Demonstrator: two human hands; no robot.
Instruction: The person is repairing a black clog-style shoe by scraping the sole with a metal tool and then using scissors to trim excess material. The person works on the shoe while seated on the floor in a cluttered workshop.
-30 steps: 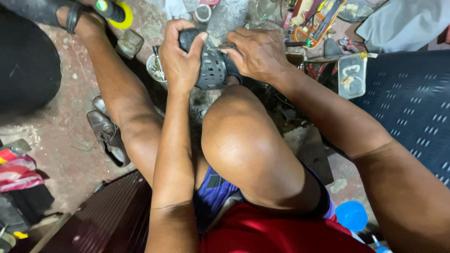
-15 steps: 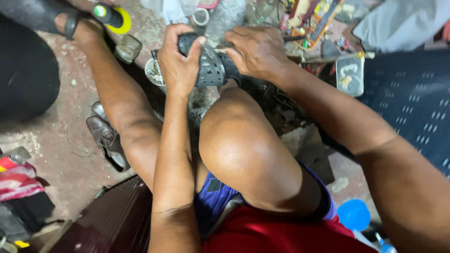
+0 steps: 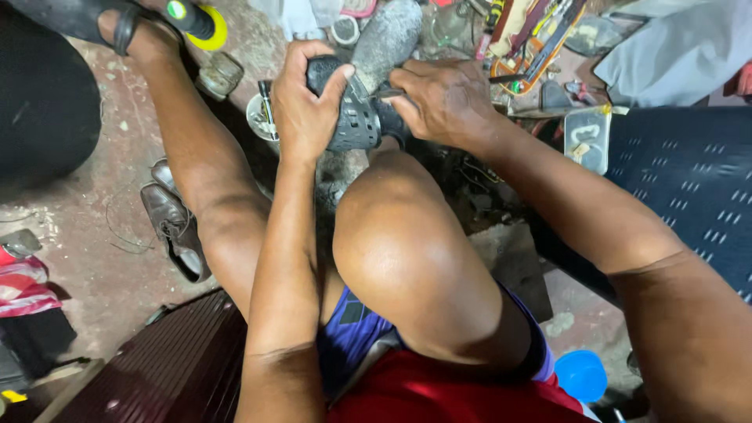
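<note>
The dark grey perforated rubber shoe [image 3: 354, 110] is the reference point; it sits just above the raised right knee, propped against a rounded grey stone block [image 3: 384, 35] that extends beyond it. The left hand [image 3: 304, 106] wraps the shoe's left side — fingers curled tightly around the heel end, thumb laid over the top. The right hand [image 3: 442, 98] is immediately right of the shoe, fingers pinched together on a thin metal tool [image 3: 385, 93] whose tip meets the shoe's upper edge; what kind of tool it is cannot be told.

Judged step: working the seam or edge of the shoe, mid-stroke. The next move appears to call for the left-hand clamp holding steady while the tool is driven or drawn — a slip would bring the tip toward the left thumb.

Left of the shoe and lower, a worn brown leather shoe [image 3: 174, 223] lies on the reddish concrete floor [image 3: 86, 196].
</note>
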